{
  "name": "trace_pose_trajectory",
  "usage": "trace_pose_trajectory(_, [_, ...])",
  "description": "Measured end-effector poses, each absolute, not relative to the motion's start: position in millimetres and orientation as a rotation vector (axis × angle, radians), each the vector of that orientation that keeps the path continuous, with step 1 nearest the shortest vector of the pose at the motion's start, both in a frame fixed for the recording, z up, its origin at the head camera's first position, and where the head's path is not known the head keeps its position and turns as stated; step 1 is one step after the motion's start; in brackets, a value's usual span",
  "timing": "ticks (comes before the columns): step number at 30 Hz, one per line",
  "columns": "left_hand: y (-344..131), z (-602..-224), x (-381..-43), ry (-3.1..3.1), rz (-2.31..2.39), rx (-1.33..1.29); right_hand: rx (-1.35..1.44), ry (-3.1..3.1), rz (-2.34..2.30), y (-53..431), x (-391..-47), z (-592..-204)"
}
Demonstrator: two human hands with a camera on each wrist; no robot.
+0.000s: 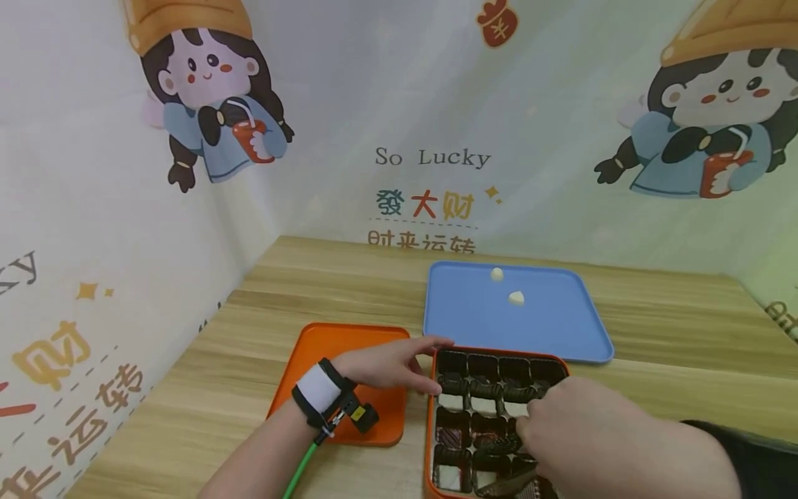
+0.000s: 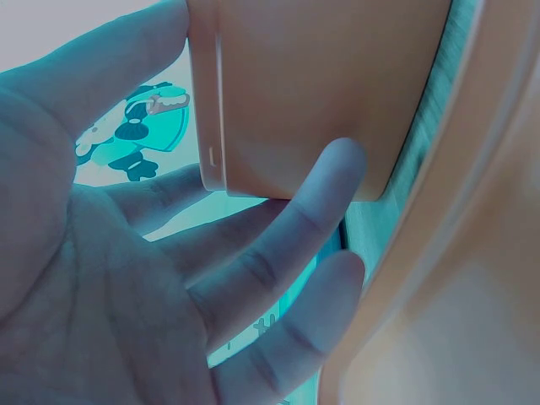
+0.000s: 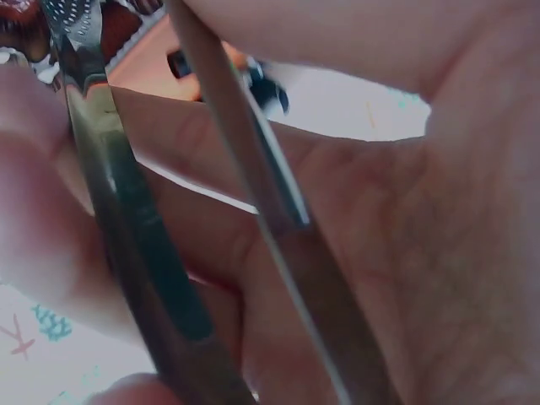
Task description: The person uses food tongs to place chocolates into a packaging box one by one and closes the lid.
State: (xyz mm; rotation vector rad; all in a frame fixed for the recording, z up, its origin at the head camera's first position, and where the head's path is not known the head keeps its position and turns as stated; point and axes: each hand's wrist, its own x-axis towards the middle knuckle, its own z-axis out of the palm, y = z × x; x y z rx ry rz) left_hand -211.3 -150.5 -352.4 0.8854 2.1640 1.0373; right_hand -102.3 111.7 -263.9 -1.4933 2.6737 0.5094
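An orange-rimmed box [image 1: 430,443] with a dark divided insert stands at the front of the table. Pale pieces [image 1: 483,406] show in some compartments, reddish-brown ones in others. My left hand [image 1: 389,362] rests against the box's far left corner, thumb at the left side. Seen from the left wrist, its fingers [image 2: 325,186] are spread and fairly straight beside the box wall [image 2: 295,101]. Over the box's right side, my right hand [image 1: 580,423] holds metal tongs [image 3: 139,211], their perforated tip down among the compartments. That hand hides part of the insert and what the tips touch.
A blue tray [image 1: 474,312] lies behind the box, with two small white pieces [image 1: 516,298] on it. An orange tray [image 1: 337,336] is at the left, under my left wrist. A printed cloth [image 1: 337,125] hangs behind the table.
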Motion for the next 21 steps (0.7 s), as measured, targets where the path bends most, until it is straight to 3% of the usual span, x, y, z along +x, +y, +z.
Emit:
trace_pose_trajectory(5, [-151.4, -351.1, -210.4, 2.191, 1.027, 0.909, -1.194, 2.709, 0.148, 135.0, -119.0, -250.2])
trace_pose_trajectory(9, [-151.7, -350.8, -209.4, 2.201, 1.023, 0.906, -1.121, 2.855, 0.042, 146.3, -142.0, -247.6])
trace_pose_trajectory(21, [-151.5, -349.2, -207.4, 2.174, 1.053, 0.872, -0.865, 3.045, 0.018, 198.4, -255.0, -286.2])
